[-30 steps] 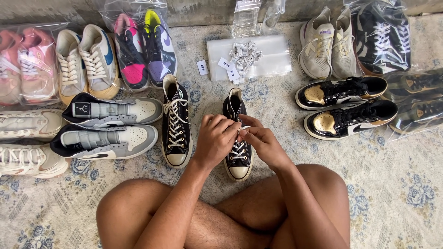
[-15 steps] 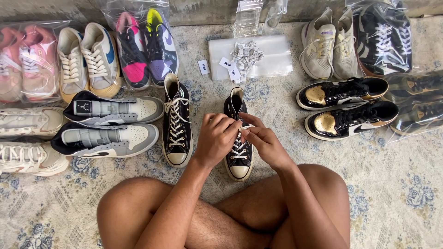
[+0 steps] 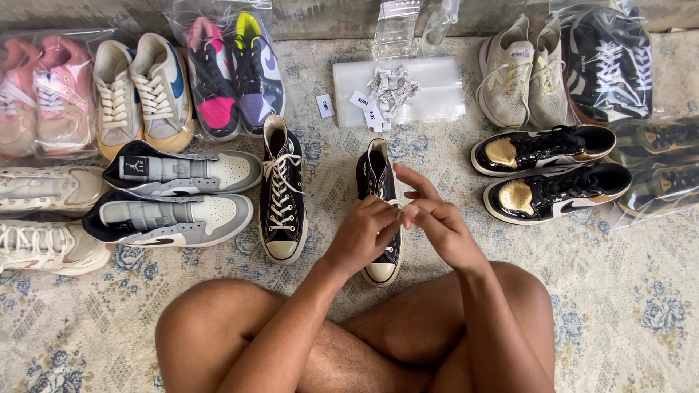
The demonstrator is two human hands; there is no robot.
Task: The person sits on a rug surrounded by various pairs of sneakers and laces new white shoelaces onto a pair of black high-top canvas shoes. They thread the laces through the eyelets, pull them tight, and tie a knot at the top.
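Sitting cross-legged on a pale floral rug (image 3: 626,306), a person is working both hands together over a black high-top canvas sneaker (image 3: 378,182) that is lying toe toward them near the middle of the rug, just in front of their shins. The left hand (image 3: 364,234) is curling over the shoe's laced front, its fingertips pinching at the white lace, and the right hand (image 3: 435,218) is meeting it fingertip to fingertip, with its index finger lifting free; the lace itself is mostly hidden between the fingers, so how firmly it is being gripped is hard to tell. Its matching black high-top (image 3: 282,191) is standing just to the left, fully laced. Farther left, a pair of grey and white sneakers (image 3: 182,193) is lying sideways, and a cream pair with blue and tan trim (image 3: 142,91) is sitting toward the rug's far left edge beside a bagged pink and purple pair (image 3: 231,73). To the right, a glossy black and gold pair (image 3: 550,171) is resting near the rug's right side, with beige runners (image 3: 520,73) beyond them. A clear plastic bag (image 3: 429,91) with small paper tags (image 3: 389,91) is lying at the far edge.
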